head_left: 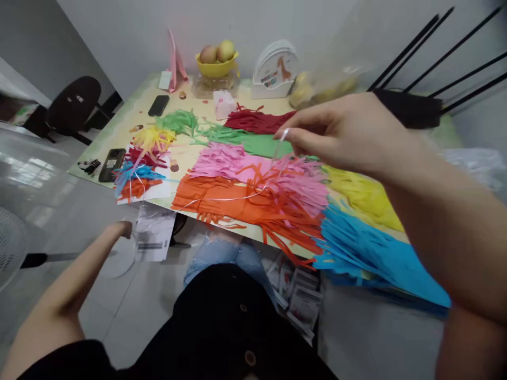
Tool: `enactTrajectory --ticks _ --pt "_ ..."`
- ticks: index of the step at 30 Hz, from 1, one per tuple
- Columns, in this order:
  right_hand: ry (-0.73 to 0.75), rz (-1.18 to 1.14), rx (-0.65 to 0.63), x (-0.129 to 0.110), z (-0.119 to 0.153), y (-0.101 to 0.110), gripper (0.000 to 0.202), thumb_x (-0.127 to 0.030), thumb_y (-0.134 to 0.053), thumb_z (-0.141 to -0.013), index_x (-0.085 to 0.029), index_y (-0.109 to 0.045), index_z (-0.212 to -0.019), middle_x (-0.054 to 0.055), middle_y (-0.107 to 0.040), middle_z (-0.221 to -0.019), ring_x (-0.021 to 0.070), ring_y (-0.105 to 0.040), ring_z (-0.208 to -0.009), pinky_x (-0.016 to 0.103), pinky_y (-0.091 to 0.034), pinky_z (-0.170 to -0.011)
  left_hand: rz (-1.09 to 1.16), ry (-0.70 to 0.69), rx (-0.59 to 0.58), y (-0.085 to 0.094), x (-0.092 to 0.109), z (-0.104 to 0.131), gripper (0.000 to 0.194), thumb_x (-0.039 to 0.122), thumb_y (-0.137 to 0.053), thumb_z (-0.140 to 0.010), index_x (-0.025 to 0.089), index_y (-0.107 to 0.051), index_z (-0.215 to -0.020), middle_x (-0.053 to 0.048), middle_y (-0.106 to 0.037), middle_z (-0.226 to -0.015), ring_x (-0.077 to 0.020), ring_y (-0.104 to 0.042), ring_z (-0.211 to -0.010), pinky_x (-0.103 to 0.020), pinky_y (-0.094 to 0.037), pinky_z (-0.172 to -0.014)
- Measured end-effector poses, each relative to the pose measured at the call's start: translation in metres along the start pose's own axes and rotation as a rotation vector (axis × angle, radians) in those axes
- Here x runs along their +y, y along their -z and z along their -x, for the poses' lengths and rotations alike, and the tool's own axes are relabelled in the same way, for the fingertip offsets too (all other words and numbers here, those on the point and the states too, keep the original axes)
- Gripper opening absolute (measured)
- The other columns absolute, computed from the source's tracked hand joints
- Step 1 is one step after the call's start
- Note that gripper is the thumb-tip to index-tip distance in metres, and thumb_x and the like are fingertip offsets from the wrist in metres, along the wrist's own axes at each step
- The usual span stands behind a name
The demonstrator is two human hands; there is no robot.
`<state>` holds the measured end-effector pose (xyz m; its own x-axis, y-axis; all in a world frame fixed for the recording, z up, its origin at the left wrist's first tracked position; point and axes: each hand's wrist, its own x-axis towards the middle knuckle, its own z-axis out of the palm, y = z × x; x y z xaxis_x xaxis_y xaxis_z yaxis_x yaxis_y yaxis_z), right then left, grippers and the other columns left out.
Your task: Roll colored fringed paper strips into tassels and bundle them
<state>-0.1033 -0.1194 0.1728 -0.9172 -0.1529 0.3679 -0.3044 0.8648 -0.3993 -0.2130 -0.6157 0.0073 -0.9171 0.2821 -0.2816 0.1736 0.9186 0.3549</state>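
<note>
Raised over the table, my right hand (336,132) pinches the end of a thin white ribbon (229,199), which hangs down and runs across orange fringed paper (222,198). My left hand (121,230) is low at the left, off the table edge, beside a hanging labelled sheet (154,235); its fingers are blurred. Pink (222,161), green (257,143), dark red (257,121), yellow (368,198) and blue fringed paper (380,253) lie spread on the table. Small tassels in orange, blue, red and yellow (152,140) sit at the left.
Two phones (159,105) (112,164) lie at the table's left. Along the wall stand a yellow fruit bowl (217,67), a white holder with a giraffe picture (274,74) and a pink stand (176,63). A fan (11,245) is at far left, a dark stool (74,103) behind.
</note>
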Motion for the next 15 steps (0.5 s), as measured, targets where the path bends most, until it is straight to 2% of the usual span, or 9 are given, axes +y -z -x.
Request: enactTrajectory --ticks 2,4,5,7,8,9,11,13,15 --pt "0.044 0.039 0.006 0.003 0.000 -0.009 0.012 -0.021 -0.068 -0.086 -0.016 -0.075 -0.077 -0.002 -0.059 -0.052 0.0072 -0.045 -0.046 0.026 -0.031 -0.053 -0.083 0.016 -0.067 0.008 0.027 0.003 0.026 0.038 -0.077 -0.084 0.014 -0.071 -0.094 -0.007 -0.071 -0.091 -0.0252 -0.069 -0.091 -0.041 -0.057 -0.084" --pt "0.103 0.046 -0.001 -0.003 -0.006 -0.017 0.016 -0.023 -0.065 -0.087 -0.016 -0.076 -0.079 0.000 -0.061 -0.054 0.0095 -0.047 -0.049 0.027 -0.032 -0.054 -0.106 -0.016 -0.095 0.020 0.074 0.004 0.022 0.037 -0.083 -0.075 0.018 -0.072 -0.081 -0.007 -0.071 -0.079 -0.0304 -0.070 -0.090 -0.043 -0.053 -0.087" --pt "0.129 0.032 0.005 -0.009 -0.010 -0.021 0.018 -0.025 -0.064 -0.089 -0.016 -0.077 -0.080 0.000 -0.062 -0.056 0.0105 -0.048 -0.051 0.027 -0.033 -0.055 -0.082 -0.091 -0.061 0.026 0.106 0.004 0.023 0.043 -0.077 -0.081 0.022 -0.074 -0.090 -0.007 -0.073 -0.088 -0.0301 -0.069 -0.097 -0.043 -0.051 -0.093" --pt "0.139 -0.013 0.054 -0.023 -0.017 -0.023 0.022 -0.029 -0.061 -0.093 -0.017 -0.078 -0.085 0.002 -0.065 -0.061 0.0124 -0.052 -0.056 0.027 -0.036 -0.058 0.243 -0.412 0.116 0.030 0.179 -0.002 0.038 0.048 -0.069 -0.087 0.021 -0.070 -0.113 -0.010 -0.073 -0.104 -0.0279 -0.067 -0.105 -0.041 -0.049 -0.096" --pt "0.121 -0.036 0.095 -0.029 -0.018 -0.022 0.024 -0.032 -0.060 -0.094 -0.017 -0.078 -0.088 0.002 -0.067 -0.065 0.0131 -0.054 -0.060 0.027 -0.037 -0.059 0.449 -0.563 0.086 0.028 0.216 -0.006 0.046 0.051 -0.071 -0.085 0.020 -0.066 -0.119 -0.010 -0.072 -0.105 -0.0253 -0.066 -0.103 -0.038 -0.051 -0.093" --pt "0.090 -0.055 0.141 -0.031 -0.017 -0.020 0.025 -0.033 -0.059 -0.096 -0.017 -0.078 -0.091 0.003 -0.068 -0.068 0.0137 -0.056 -0.063 0.027 -0.038 -0.060 0.646 -0.679 -0.031 0.024 0.250 -0.011 0.051 0.052 -0.074 -0.082 0.019 -0.065 -0.119 -0.008 -0.071 -0.099 -0.0217 -0.067 -0.094 -0.034 -0.052 -0.086" --pt "0.014 -0.087 0.229 -0.023 -0.006 -0.014 0.026 -0.032 -0.057 -0.097 -0.016 -0.077 -0.095 0.004 -0.071 -0.075 0.0139 -0.058 -0.067 0.026 -0.039 -0.063 0.986 -0.701 -0.320 0.010 0.304 -0.020 0.046 0.056 -0.074 -0.081 0.017 -0.064 -0.102 0.000 -0.060 -0.070 -0.0122 -0.057 -0.061 -0.024 -0.048 -0.060" --pt "-0.057 -0.129 0.286 0.000 0.013 -0.011 0.026 -0.028 -0.055 -0.096 -0.015 -0.077 -0.095 0.003 -0.071 -0.075 0.0128 -0.057 -0.066 0.025 -0.039 -0.064 1.191 -0.590 -0.485 -0.007 0.333 -0.028 0.045 0.056 -0.079 -0.077 0.018 -0.057 -0.086 0.009 -0.040 -0.055 -0.0047 -0.032 -0.043 -0.016 -0.028 -0.042" --pt "-0.137 -0.192 0.289 0.034 0.034 -0.014 0.025 -0.023 -0.054 -0.094 -0.013 -0.077 -0.092 0.001 -0.069 -0.071 0.0110 -0.055 -0.061 0.023 -0.038 -0.063 1.234 -0.505 -0.602 -0.022 0.342 -0.040 0.048 0.055 -0.083 -0.074 0.018 -0.053 -0.080 0.012 -0.030 -0.053 -0.0025 -0.019 -0.041 -0.014 -0.015 -0.038"
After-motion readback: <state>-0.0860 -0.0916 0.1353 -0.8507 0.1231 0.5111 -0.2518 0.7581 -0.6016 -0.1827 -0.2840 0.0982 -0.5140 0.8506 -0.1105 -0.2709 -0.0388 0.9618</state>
